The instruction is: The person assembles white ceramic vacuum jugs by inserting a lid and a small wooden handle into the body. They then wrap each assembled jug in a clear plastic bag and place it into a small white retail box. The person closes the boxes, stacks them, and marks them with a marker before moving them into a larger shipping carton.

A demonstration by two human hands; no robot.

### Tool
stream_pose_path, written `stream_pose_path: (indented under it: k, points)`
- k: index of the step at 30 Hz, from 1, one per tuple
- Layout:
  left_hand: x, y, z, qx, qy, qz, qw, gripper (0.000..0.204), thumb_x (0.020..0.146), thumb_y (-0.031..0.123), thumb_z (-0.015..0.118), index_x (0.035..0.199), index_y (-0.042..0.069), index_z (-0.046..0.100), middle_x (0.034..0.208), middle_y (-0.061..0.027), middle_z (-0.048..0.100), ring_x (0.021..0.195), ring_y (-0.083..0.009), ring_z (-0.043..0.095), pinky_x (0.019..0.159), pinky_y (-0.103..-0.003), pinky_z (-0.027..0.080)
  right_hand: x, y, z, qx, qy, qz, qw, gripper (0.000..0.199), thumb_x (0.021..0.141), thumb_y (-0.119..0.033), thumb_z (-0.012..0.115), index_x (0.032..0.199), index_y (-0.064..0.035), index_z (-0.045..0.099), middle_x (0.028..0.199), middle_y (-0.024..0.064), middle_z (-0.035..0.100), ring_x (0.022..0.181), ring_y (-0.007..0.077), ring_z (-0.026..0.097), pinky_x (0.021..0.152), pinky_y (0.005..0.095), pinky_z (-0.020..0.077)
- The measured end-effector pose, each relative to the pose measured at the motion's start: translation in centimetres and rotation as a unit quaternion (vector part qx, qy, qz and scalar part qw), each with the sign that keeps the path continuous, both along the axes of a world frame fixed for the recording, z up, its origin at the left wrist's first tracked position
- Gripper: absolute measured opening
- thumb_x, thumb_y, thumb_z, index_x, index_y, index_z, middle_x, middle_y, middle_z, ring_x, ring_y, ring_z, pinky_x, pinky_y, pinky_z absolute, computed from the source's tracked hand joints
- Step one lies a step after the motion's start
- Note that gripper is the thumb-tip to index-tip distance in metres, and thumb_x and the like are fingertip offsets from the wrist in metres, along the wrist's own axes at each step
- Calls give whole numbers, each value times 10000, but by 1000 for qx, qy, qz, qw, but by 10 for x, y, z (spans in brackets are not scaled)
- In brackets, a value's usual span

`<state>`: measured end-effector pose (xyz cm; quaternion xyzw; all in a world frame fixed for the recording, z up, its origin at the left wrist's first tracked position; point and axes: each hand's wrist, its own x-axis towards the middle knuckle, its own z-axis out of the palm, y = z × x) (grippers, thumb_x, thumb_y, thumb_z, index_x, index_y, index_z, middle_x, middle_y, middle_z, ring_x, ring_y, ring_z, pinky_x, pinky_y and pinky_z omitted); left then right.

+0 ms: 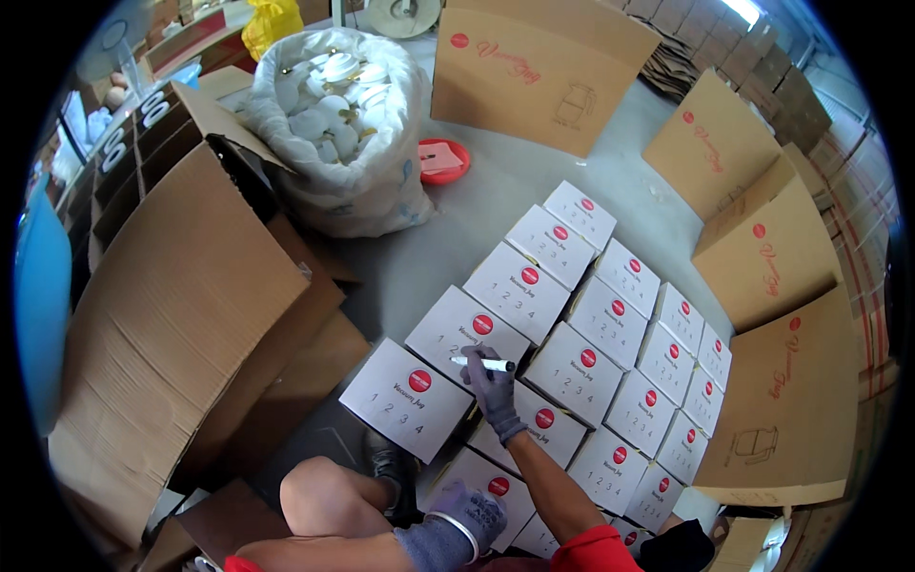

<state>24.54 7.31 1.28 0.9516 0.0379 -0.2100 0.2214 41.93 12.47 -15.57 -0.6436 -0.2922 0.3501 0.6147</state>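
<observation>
Gripping a white marker pen [484,363] in my gloved right hand [493,388], I am pressing its tip onto a white square carton with a red dot [464,329], one among rows on the grey floor [496,186]. My left hand [469,515] is curling loosely, holding nothing, near my knee [329,496]. A clear sack of white lids [348,124] is sitting well apart.

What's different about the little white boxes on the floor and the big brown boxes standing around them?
The white boxes are small, closed and lie in neat rows, each with a red dot on top. The brown boxes are far bigger, plain cardboard with red writing, and stand around the edge. The right hand holds a white marker over a white box; no hand touches a brown box. Both kinds are cardboard.
</observation>
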Motion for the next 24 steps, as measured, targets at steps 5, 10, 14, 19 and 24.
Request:
stream_pose_path:
  k: [5, 10, 14, 19, 24]
  points:
    - [2, 5, 7, 10, -15, -20, 1000, 165, 821, 163, 575, 926, 95, 682, 864, -80, 704, 799, -279, 704, 590, -441, 478, 6, 0, -22, -38, -172, 34, 984, 129, 934, -141, 587, 969, -34, 651, 693, -33, 598, 582, 54, 553, 523, 229, 438]
    - [2, -29, -29, 34, 31, -67, 997, 182, 808, 172, 597, 917, 147, 740, 877, -46, 721, 817, -269, 701, 602, -478, 500, -38, -3, 18, -1, -3, 80, 997, 189, 947, -198, 576, 1012, -37, 653, 684, -8, 583, 607, 61, 539, 562, 229, 453]
    - [-18, -50, -42, 27, 23, -107, 994, 208, 812, 208, 600, 943, 154, 752, 880, -44, 728, 822, -278, 698, 594, -543, 509, -90, -14, 20, -53, -34, 231, 971, 183, 936, -178, 574, 1074, -83, 647, 775, 24, 664, 677, 101, 645, 584, 262, 500]
    - [-31, -52, -58, -15, 35, -74, 996, 206, 803, 212, 603, 916, 128, 754, 874, -87, 722, 822, -293, 697, 633, -493, 536, -96, -12, -24, 82, -492, 199, 844, 166, 895, -170, 602, 1038, -106, 658, 793, 65, 685, 708, 236, 688, 628, 321, 529]
    - [-32, -20, -88, -65, -32, -112, 991, 220, 786, 170, 599, 935, 81, 734, 878, -152, 707, 799, -341, 681, 688, -453, 542, -95, -15, 26, -55, 46, 132, 989, 214, 945, -238, 560, 942, -62, 682, 695, 24, 634, 614, 124, 580, 580, 287, 469]
